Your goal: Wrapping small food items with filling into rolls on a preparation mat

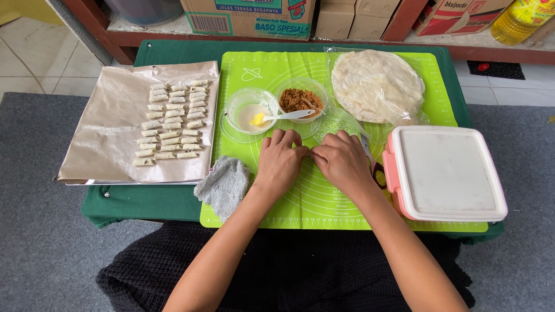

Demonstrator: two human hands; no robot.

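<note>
My left hand (279, 160) and my right hand (342, 160) rest side by side on the green silicone mat (300, 202), fingers curled down and fingertips meeting over something small that they hide. Just beyond them stand a clear bowl of pale paste (250, 110) with a small yellow-tipped brush, and a clear bowl of brown crumbly filling (302, 99) with a white spoon (293, 115). A stack of thin round wrappers (376, 85) under clear plastic lies at the mat's far right. Several small finished rolls (172, 120) lie in rows on a paper-lined tray (110, 144).
A pink-and-white lidded box (444, 172) sits right of my right hand, with scissors (373, 164) between them. A grey cloth (224, 184) lies left of my left hand. Everything stands on a low green-covered table (144, 202). Cardboard boxes and an oil bottle (520, 20) line the shelf behind.
</note>
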